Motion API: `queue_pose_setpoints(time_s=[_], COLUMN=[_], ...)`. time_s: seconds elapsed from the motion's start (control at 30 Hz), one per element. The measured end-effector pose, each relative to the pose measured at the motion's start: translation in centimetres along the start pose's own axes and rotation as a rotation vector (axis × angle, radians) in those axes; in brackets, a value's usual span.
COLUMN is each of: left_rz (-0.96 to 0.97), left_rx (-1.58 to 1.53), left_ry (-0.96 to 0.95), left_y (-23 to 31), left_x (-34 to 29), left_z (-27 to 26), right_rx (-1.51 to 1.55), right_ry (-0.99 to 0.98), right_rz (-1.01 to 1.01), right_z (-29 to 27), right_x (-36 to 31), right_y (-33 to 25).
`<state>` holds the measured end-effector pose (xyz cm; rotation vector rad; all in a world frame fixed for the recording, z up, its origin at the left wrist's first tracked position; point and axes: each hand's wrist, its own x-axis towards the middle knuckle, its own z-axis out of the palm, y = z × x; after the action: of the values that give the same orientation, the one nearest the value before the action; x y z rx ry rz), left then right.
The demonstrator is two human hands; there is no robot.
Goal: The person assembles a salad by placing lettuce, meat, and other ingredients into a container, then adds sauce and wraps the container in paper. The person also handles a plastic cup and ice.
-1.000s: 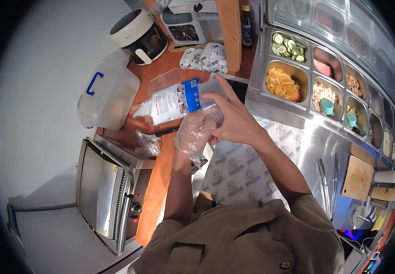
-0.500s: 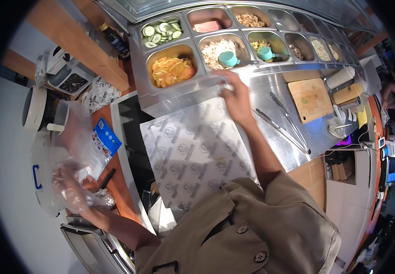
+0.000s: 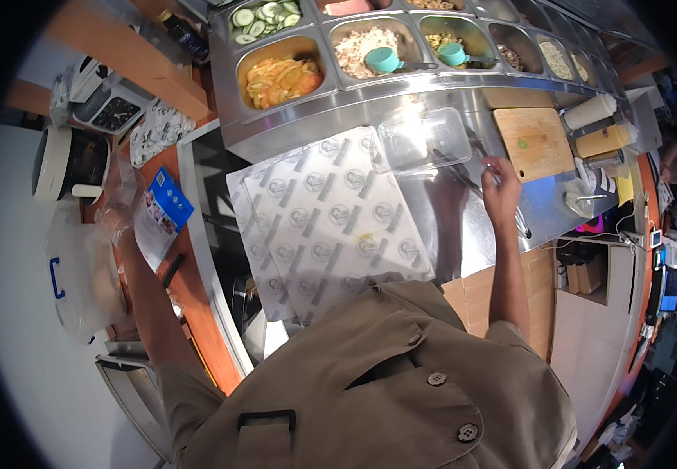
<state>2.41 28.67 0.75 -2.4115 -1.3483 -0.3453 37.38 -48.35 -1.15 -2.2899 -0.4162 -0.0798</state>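
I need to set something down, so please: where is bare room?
Bare steel counter shows between the printed paper and the right forearm, below the clear container. The cutting board, with one green scrap, is mostly free. Crowded: by the bottles at right, and around the blue-white packet and left hand.

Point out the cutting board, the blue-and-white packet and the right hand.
Cutting board (image 3: 540,142), head view: top face.
Blue-and-white packet (image 3: 170,200), head view: blue part.
Right hand (image 3: 502,190), head view: middle.

Food-preparation corner, interior

Wall (image 3: 17,301): plain, pale; left. Counter (image 3: 207,344): orange-brown, wood-look; left. Post (image 3: 139,56): wooden; upper left. Worktop (image 3: 467,244): steel, bright glare. Floor (image 3: 539,301): tan, lined. Cabinet (image 3: 595,336): white, open compartment (image 3: 586,275); right.
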Motion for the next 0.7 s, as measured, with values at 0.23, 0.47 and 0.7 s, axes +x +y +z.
queue_pose_setpoints(time_s=[0.23,0.47,0.7], left_rz=[0.154,-0.098,-0.310], left_rx=[-0.635,-1.202,-1.369], left_ry=[0.403,-0.013,-0.223], left_y=[7.9,14.7,18.2], left_x=[-9.2,-24.4,-34.3], left_z=[-11.6,-16.5,-19.4], right_rx=[-0.172,-0.174,-0.191], right_ry=[-0.763,-1.074,-1.207], right_rz=[-0.716,-0.891,-1.015], right_z=[3.0,3.3,3.9], right_x=[-12.4,-10.0,-7.1], right_y=[-5.7,-3.4,-4.3])
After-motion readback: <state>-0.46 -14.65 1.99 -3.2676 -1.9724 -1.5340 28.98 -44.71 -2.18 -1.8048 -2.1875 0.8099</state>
